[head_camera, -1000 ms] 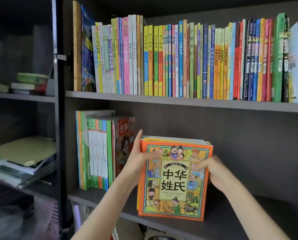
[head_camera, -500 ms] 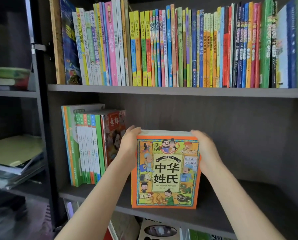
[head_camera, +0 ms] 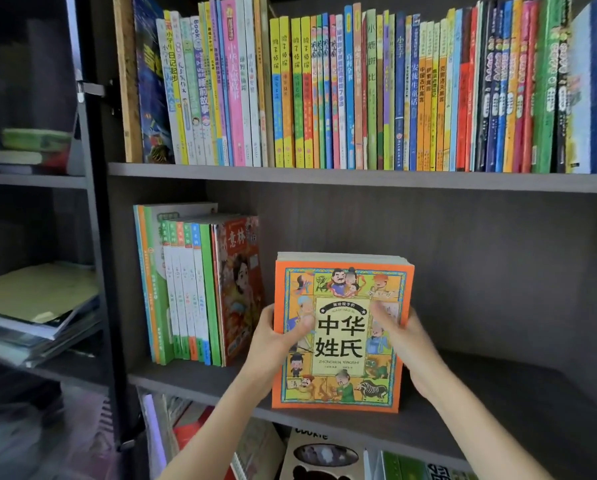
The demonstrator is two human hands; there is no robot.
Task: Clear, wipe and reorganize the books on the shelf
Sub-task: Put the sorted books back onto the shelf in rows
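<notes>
Both hands grasp the orange-covered stack of books [head_camera: 338, 341], one on each side edge at about mid-height.

- Your left hand [head_camera: 276, 344]: thumb laid across the front cover, pointing toward the title panel; the other fingers go round the left edge, out of sight behind the stack. Forearm rises from the bottom centre of the frame.
- Your right hand [head_camera: 401, 337]: curled round the right edge, thumb on the cover. The thumb is motion-blurred, so its exact lie is unclear. Forearm comes in from the lower right.
- The stack stands upright at the centre of the frame, front cover facing you, its bottom edge on the middle shelf board [head_camera: 497, 393] near the front lip. Several sets of page edges show along its top.
- To its left, apart from it, stands a short row of upright books [head_camera: 186, 289] against the shelf's side wall, ending with a red magazine [head_camera: 241, 289] cover turned partly outward.
- Across the top of the frame, the upper shelf row [head_camera: 359, 91] is packed spine-out.
- Loose flat papers [head_camera: 37, 306] lie in the left bay.

Change: half a second ago your hands capped the stack's top corners; they now sit lower, on the sides. A second ago the stack was tilted, with its top leaning right; it now stands square on the board.
</notes>
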